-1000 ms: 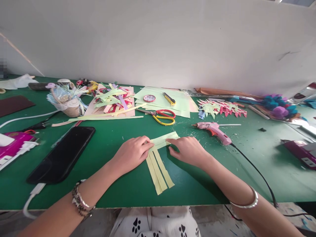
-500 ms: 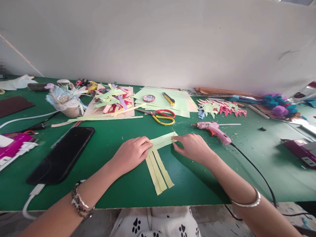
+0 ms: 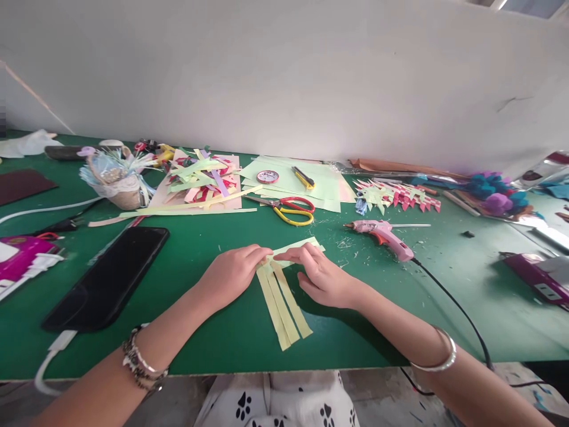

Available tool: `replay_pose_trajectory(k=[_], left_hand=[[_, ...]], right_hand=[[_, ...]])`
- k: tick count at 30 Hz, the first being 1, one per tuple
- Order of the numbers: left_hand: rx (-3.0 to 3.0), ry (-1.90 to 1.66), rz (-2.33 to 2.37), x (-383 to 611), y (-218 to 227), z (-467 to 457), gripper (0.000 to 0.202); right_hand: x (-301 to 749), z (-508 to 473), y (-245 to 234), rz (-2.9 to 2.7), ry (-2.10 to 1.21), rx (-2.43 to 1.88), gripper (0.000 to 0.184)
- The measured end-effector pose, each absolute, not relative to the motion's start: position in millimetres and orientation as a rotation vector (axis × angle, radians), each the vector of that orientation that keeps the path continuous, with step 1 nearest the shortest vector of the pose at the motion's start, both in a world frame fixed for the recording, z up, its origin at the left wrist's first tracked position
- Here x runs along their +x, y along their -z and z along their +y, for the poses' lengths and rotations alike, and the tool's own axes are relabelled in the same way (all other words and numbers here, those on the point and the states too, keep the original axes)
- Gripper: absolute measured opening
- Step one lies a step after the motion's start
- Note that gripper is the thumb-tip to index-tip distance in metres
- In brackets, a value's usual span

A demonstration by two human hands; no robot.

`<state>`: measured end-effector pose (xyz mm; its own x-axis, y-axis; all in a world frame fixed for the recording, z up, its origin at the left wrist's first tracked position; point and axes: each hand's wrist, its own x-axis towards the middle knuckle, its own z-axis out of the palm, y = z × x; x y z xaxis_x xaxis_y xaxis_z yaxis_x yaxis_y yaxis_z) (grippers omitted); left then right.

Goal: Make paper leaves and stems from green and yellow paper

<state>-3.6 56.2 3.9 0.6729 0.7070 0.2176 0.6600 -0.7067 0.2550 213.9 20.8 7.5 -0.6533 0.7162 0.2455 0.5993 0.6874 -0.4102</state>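
Pale green-yellow paper strips (image 3: 284, 311) lie crossed on the table, several pointing toward me and others slanting up to the right. My left hand (image 3: 233, 273) is closed at the upper left end of the strips, its thumb and finger pressed on the paper where they cross. Beside its fingertips, my right hand (image 3: 326, 276) reaches over the slanting strips with the index finger stretched out onto the paper. Its thumb stays apart from that finger, and nothing shows between them. The fingertips partly cover the crossing.
Scissors (image 3: 296, 212), a box cutter (image 3: 303, 178) and a tape roll (image 3: 267, 177) lie beyond the hands by green sheets (image 3: 320, 198). A pink glue gun (image 3: 386, 234) with a cord is right. A phone (image 3: 111, 279) lies left; paper scraps (image 3: 204, 178) are piled behind.
My right hand has moved left along the slanting strips, from their right end to beside my left fingertips. My left hand has shifted slightly left and still presses the paper.
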Motion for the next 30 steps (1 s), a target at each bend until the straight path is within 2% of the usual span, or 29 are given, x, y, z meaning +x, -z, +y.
replay_pose_trajectory(k=[14,30], left_hand=[[2.717,-0.448,1.125,-3.9,-3.5,57.4,0.03],[2.626,-0.464,1.135,-5.1,-4.2,57.9,0.032]], right_hand=[[223.0,24.9,-7.9,-2.46,-0.454,-1.244,0.04],[233.1,29.2,-6.9,-2.411,-0.345,-1.425,0.046]])
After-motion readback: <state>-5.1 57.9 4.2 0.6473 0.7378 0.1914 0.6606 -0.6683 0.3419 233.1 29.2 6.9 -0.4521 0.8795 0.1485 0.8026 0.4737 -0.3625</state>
